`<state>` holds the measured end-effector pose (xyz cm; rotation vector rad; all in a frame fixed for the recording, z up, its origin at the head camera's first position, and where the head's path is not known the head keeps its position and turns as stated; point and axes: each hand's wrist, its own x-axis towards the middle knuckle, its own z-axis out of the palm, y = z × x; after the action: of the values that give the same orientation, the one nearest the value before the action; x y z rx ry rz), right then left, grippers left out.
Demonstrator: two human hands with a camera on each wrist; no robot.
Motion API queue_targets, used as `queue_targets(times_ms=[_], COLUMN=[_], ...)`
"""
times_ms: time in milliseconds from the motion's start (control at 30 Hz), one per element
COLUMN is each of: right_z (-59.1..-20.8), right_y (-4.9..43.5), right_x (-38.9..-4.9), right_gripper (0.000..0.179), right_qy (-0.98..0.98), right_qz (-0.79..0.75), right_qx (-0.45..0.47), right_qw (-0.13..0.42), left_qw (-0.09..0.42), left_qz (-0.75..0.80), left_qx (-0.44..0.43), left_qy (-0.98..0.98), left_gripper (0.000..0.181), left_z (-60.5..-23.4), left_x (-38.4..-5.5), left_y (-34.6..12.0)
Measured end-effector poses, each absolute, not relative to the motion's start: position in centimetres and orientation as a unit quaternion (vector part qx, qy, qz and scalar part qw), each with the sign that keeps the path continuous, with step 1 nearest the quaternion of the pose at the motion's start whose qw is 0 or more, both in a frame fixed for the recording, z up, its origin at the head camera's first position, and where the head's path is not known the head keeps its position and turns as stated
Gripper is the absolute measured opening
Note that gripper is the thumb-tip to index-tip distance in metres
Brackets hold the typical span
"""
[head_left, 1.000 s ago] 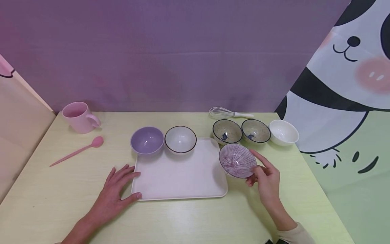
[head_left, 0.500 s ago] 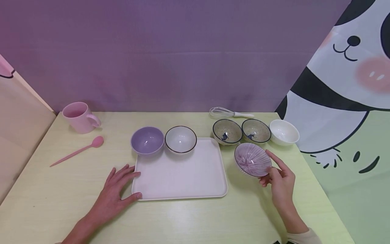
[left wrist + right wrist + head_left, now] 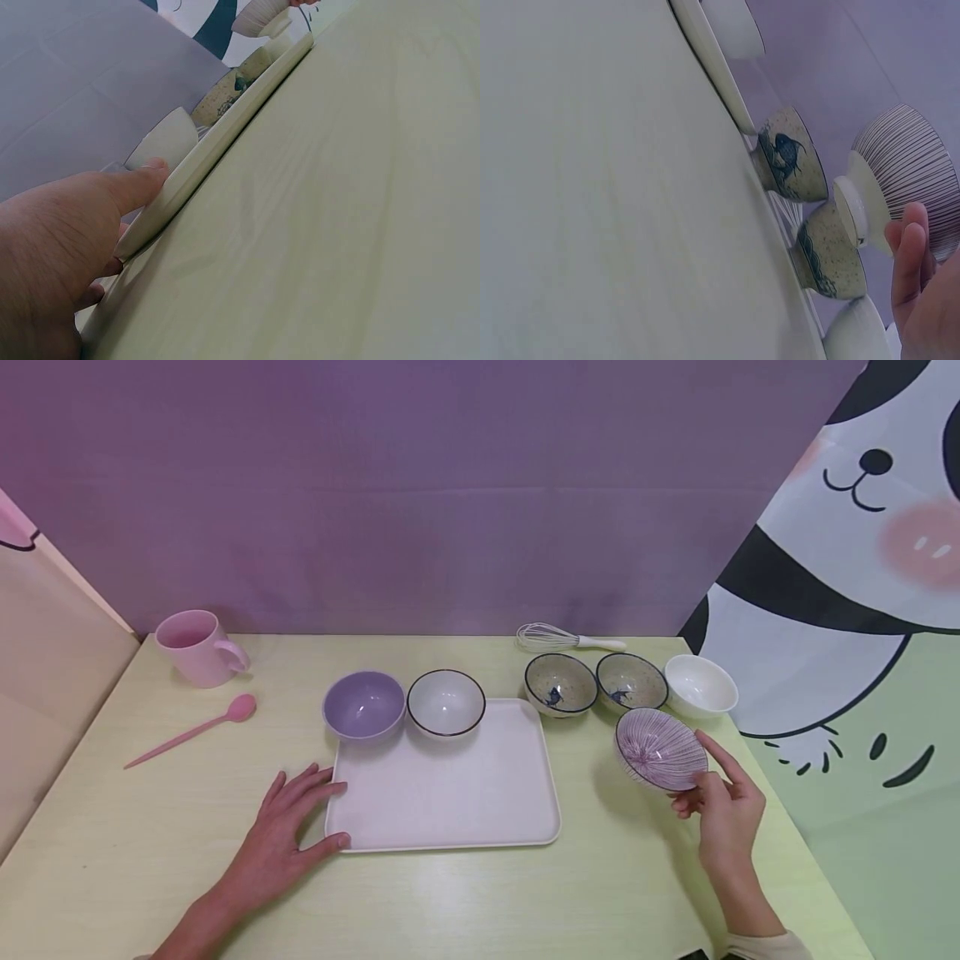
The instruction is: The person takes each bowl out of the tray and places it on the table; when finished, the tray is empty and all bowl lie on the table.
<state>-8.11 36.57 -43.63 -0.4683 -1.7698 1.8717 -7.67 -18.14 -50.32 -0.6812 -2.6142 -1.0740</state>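
Observation:
My right hand (image 3: 729, 810) pinches the rim of a striped purple-and-white bowl (image 3: 660, 750), fingers beneath and thumb on the near side. The right wrist view shows this striped bowl (image 3: 915, 165) raised off the table, its foot facing the camera. My left hand (image 3: 288, 827) rests with spread, fairly straight fingers at the left edge of a white rectangular tray (image 3: 450, 802); in the left wrist view its thumb lies on the tray rim (image 3: 217, 146). On the tray's back part stand a purple bowl (image 3: 364, 706) and a white bowl with a dark rim (image 3: 446, 703).
Right of the tray, two speckled bowls with blue designs (image 3: 561, 685) and a plain white bowl (image 3: 701, 685) form a row. Behind them lies a whisk (image 3: 570, 637). A pink mug (image 3: 197, 650) and pink spoon (image 3: 195, 731) are at the left. A purple backdrop (image 3: 420, 502) borders the table.
My right hand has carried the striped bowl rightward, from beside the tray's right edge to in front of the second speckled bowl and white bowl. The left hand stays at the tray.

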Motion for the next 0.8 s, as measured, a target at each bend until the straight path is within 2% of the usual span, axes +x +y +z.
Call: queue_targets(times_ms=[400,800], right_z=[-43.8,-44.4], right_y=[39.1,41.9], right_x=[-8.1,-8.4], right_gripper=[0.050,0.052], right_qy=[-0.630,-0.607], right_qz=[0.691,0.695], right_qx=[-0.188,-0.221], right_qw=[0.301,0.317], left_qw=[0.119,0.116], left_qz=[-0.370,-0.371], left_qx=[-0.235,-0.232], left_qy=[-0.891,-0.892], left_gripper=[0.063,0.063], left_z=[-50.3,-50.3], left_x=[-7.7,-7.6], left_y=[-18.2,-18.1])
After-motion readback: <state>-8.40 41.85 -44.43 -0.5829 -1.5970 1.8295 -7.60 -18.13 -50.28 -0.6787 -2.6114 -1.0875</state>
